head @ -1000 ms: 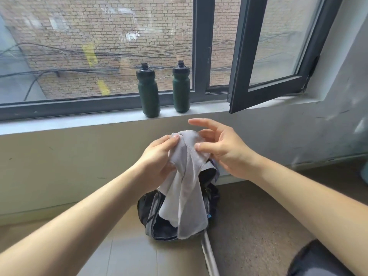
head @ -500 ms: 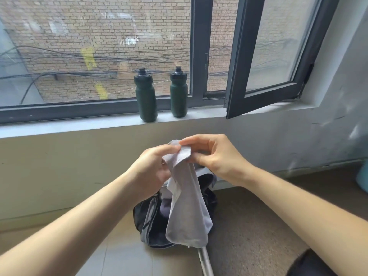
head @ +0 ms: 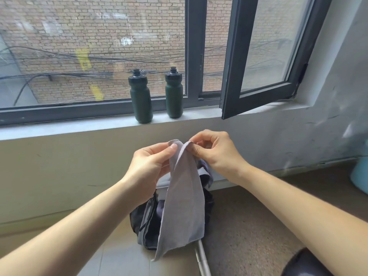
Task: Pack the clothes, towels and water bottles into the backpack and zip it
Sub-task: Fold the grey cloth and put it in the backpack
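Note:
A light grey towel (head: pixel 184 204) hangs folded lengthwise in front of me. My left hand (head: pixel 148 166) pinches its top left corner and my right hand (head: pixel 214 151) pinches the top right corner, the two close together. Below and behind the towel, a dark backpack (head: pixel 148 222) with grey trim stands open on the floor against the wall, mostly hidden by the towel. Two dark green water bottles (head: pixel 141 97) (head: pixel 174 93) with black caps stand upright side by side on the windowsill.
The grey windowsill (head: pixel 69 127) runs across the wall above the backpack. An open window sash (head: pixel 258 60) juts inward at the right. A metal floor strip (head: pixel 203 259) lies behind the backpack. A pale blue object (head: pixel 360 176) sits at the far right edge.
My right hand closed onto the towel's top corner beside my left hand. The towel went from bunched to hanging straight and folded. The view tilted slightly down.

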A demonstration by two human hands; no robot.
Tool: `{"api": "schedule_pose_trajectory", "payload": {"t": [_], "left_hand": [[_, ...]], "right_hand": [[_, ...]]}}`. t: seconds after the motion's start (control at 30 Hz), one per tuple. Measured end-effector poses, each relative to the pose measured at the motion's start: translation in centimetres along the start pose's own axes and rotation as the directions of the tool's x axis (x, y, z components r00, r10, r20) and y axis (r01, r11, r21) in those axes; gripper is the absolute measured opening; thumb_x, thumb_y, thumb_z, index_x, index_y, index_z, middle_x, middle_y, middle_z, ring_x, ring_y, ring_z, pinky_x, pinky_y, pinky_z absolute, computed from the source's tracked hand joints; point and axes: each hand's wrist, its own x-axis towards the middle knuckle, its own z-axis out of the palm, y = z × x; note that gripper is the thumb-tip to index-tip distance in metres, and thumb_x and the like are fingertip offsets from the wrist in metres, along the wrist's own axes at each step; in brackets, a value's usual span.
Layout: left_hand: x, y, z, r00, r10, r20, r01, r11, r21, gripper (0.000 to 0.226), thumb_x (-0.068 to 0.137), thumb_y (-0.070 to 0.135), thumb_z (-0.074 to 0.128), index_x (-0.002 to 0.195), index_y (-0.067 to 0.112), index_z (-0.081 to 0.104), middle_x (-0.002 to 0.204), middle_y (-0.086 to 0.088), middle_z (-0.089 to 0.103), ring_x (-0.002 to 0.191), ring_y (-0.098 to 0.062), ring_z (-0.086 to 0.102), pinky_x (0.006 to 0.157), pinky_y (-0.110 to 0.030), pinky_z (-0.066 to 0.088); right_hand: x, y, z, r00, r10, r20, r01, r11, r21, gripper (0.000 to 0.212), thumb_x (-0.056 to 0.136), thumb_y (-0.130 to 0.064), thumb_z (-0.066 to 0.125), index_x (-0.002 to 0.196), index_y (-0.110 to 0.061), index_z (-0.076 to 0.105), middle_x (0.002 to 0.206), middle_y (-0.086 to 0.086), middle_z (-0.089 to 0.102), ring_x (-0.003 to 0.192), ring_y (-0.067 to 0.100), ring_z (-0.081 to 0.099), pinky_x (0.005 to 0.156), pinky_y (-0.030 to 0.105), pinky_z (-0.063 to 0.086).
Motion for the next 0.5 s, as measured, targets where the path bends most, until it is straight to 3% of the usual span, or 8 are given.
{"api": "schedule_pose_trajectory", "payload": {"t": [0.1,0.2,0.3,0.5], "left_hand": [[0.19,-0.10,-0.25,0.998,0.039,-0.047,-0.038,0.999,0.016,0.023,0.094,0.017,0.071,0.110,0.003,0.078,0.097,-0.010,0.079,0.079,-0.016,0.072,0.069,-0.022,0.057],[0.44,-0.08,-0.55,0.997,0.064,-0.036,-0.063,0.997,0.035,0.023,0.094,0.018,0.070,0.111,0.005,0.078,0.105,-0.014,0.079,0.088,-0.019,0.073,0.078,-0.027,0.058],[0.12,0.08,-0.39,0.996,0.067,0.058,-0.070,0.997,0.042,0.022,0.097,0.014,0.066,0.113,0.005,0.077,0.108,-0.016,0.078,0.091,-0.021,0.074,0.078,-0.026,0.059],[-0.15,0.05,-0.27,0.988,0.104,0.115,-0.115,0.989,0.096,0.025,0.097,0.012,0.067,0.118,0.003,0.075,0.112,-0.017,0.077,0.098,-0.024,0.073,0.082,-0.027,0.060]], "right_hand": [[0.28,0.17,-0.03,1.000,-0.008,-0.010,0.008,1.000,-0.022,0.015,0.087,-0.026,0.078,0.090,-0.011,0.077,0.091,0.007,0.073,0.087,0.025,0.071,0.084,0.043,0.059],[0.20,0.11,-0.07,0.999,0.002,0.050,-0.006,0.997,0.073,0.016,0.091,-0.019,0.074,0.091,-0.003,0.074,0.086,0.012,0.075,0.078,0.013,0.067,0.078,0.030,0.055],[-0.02,0.14,0.05,0.993,-0.011,0.114,0.001,0.996,0.088,0.016,0.094,-0.019,0.071,0.092,-0.003,0.073,0.089,0.024,0.072,0.077,0.015,0.062,0.073,0.033,0.051],[-0.03,0.23,0.21,0.990,-0.044,0.134,0.044,0.999,0.000,0.018,0.093,-0.024,0.073,0.090,-0.006,0.074,0.088,0.021,0.072,0.076,0.014,0.060,0.072,0.035,0.049]]}}
